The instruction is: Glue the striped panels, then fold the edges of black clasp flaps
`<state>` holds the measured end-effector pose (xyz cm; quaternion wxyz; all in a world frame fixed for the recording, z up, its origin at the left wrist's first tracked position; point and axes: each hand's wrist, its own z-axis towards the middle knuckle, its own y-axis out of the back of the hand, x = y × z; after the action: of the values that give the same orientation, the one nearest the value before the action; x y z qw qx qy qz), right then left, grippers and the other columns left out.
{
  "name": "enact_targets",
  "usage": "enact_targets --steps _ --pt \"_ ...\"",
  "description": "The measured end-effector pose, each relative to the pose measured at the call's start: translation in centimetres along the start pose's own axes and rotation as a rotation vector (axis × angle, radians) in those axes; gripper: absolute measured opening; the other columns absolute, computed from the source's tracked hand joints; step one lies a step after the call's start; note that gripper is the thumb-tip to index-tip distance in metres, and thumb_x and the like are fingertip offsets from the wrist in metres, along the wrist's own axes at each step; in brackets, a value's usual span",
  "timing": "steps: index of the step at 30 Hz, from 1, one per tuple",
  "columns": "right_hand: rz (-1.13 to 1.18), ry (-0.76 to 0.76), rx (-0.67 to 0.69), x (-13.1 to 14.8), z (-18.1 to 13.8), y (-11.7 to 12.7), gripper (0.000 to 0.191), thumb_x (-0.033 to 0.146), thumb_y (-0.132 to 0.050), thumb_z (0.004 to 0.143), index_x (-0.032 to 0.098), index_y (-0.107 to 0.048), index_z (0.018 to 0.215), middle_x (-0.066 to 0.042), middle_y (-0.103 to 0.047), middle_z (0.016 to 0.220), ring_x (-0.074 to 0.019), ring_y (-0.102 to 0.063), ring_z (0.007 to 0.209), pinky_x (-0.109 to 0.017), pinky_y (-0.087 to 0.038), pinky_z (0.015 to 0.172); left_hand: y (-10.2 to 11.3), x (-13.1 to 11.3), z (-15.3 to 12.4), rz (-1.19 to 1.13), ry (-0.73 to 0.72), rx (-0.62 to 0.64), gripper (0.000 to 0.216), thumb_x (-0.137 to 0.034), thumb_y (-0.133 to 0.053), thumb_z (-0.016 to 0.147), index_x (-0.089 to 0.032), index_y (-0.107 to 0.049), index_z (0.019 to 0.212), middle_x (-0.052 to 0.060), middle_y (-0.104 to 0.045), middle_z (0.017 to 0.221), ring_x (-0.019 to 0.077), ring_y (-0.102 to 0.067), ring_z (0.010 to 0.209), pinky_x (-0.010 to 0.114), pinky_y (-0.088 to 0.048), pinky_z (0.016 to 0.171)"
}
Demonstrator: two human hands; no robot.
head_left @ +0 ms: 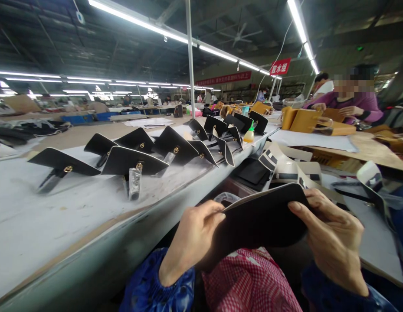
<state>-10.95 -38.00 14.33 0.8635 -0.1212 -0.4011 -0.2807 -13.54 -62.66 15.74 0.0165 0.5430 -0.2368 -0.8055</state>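
Between my two hands is a black leather bag panel (263,216) with a pale edge and rounded corners, held above my lap. My left hand (196,236) pinches its left edge between thumb and fingers. On the far right corner, my right hand (331,232) grips it, thumb on the black face and fingers behind. The underside of the panel is hidden from me. Ahead on the bench, several similar black flaps (132,160) stand tilted, with gold clasps and dark straps, at least one strap wrapped in clear plastic (135,184).
The long white-covered bench (90,216) runs along my left. A yellow glue bottle (249,135) with a green tip stands near its edge. To my right lie pale pieces with black strips (279,167). A co-worker in purple (360,102) handles mustard-coloured bags (303,121).
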Motion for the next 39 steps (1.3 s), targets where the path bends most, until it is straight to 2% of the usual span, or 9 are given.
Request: enact_targets --steps 6,10,14,21,25,29,31,35,39 --pt "0.101 -0.094 0.051 -0.7 0.2 -0.1 0.016 0.026 -0.081 0.074 0.023 -0.067 0.068 -0.002 -0.066 0.083 -0.0183 -0.061 0.077 -0.029 -0.047 0.064 -0.1 0.1 -0.1 0.03 -0.043 0.026 0.014 -0.019 -0.054 0.092 -0.019 -0.068 0.089 -0.002 -0.072 0.076 0.0121 -0.064 0.069 0.021 -0.045 0.066" --pt "0.026 -0.013 0.047 0.1 0.1 -0.2 0.023 0.028 -0.079 0.077 0.023 -0.061 0.062 -0.002 -0.064 0.08 -0.0187 -0.059 0.074 -0.03 -0.045 0.062 -0.6 0.2 0.2 0.023 -0.019 -0.014 0.017 -0.019 -0.054 0.091 -0.021 -0.071 0.093 -0.003 -0.074 0.082 0.013 -0.066 0.074 0.021 -0.046 0.069" --pt "-0.022 0.071 0.054 0.8 0.0 -0.1 0.026 0.027 -0.075 0.08 0.025 -0.06 0.06 0.0 -0.063 0.079 -0.018 -0.058 0.072 -0.03 -0.043 0.061 -1.5 0.2 0.7 0.033 -0.02 -0.067 0.016 -0.024 -0.056 0.092 -0.021 -0.072 0.09 -0.004 -0.071 0.076 0.0122 -0.062 0.067 0.022 -0.044 0.065" --pt "-0.019 0.053 0.063 0.1 0.8 0.9 0.026 0.029 -0.077 0.079 0.026 -0.06 0.06 0.0 -0.065 0.08 -0.0203 -0.06 0.073 -0.032 -0.045 0.061 -2.3 0.1 1.1 -0.062 -0.08 -0.007 0.015 -0.026 -0.057 0.093 -0.02 -0.07 0.088 -0.005 -0.064 0.071 0.0102 -0.056 0.063 0.02 -0.043 0.062" --pt "-0.138 0.199 0.071 0.5 0.9 0.9 0.027 0.027 -0.075 0.081 0.026 -0.058 0.061 0.0 -0.066 0.079 -0.0199 -0.062 0.072 -0.032 -0.046 0.061 -2.4 0.6 1.4 -0.098 -0.061 -0.019 0.013 -0.023 -0.057 0.092 -0.021 -0.069 0.087 -0.005 -0.067 0.074 0.0101 -0.061 0.068 0.018 -0.046 0.066" --pt "-0.306 0.402 0.097 1.6 0.4 0.1 0.024 0.023 -0.076 0.081 0.024 -0.057 0.067 0.0 -0.068 0.081 -0.0161 -0.063 0.066 -0.029 -0.048 0.058 -2.9 1.8 1.9 -0.03 -0.052 -0.12 0.015 -0.021 -0.054 0.093 -0.021 -0.068 0.09 -0.005 -0.069 0.076 0.011 -0.064 0.07 0.019 -0.048 0.068" --pt "-0.344 0.449 0.095 1.9 0.2 -0.2 0.024 0.022 -0.076 0.082 0.023 -0.056 0.068 0.0 -0.068 0.082 -0.0145 -0.063 0.065 -0.027 -0.05 0.059 -3.2 2.3 2.0 -0.021 -0.059 -0.154 0.016 -0.021 -0.053 0.093 -0.021 -0.068 0.09 -0.004 -0.07 0.076 0.012 -0.066 0.071 0.02 -0.049 0.068" --pt "-0.326 0.418 0.07 1.5 0.4 -0.2 0.024 0.02 -0.075 0.082 0.023 -0.056 0.068 0.001 -0.068 0.084 -0.0135 -0.062 0.068 -0.026 -0.049 0.062 -3.7 2.2 2.2 -0.109 -0.044 -0.192 0.016 -0.025 -0.056 0.092 -0.019 -0.071 0.092 0.0 -0.076 0.088 0.0157 -0.07 0.083 0.022 -0.053 0.077" --pt "-0.241 0.339 0.087 0.7 0.6 0.0 0.025 0.021 -0.075 0.082 0.022 -0.057 0.065 0.001 -0.067 0.081 -0.0139 -0.061 0.069 -0.026 -0.045 0.061 -3.8 1.0 2.1 -0.177 -0.037 -0.166 0.015 -0.024 -0.06 0.09 -0.019 -0.074 0.091 0.001 -0.078 0.091 0.0156 -0.071 0.086 0.021 -0.053 0.079"
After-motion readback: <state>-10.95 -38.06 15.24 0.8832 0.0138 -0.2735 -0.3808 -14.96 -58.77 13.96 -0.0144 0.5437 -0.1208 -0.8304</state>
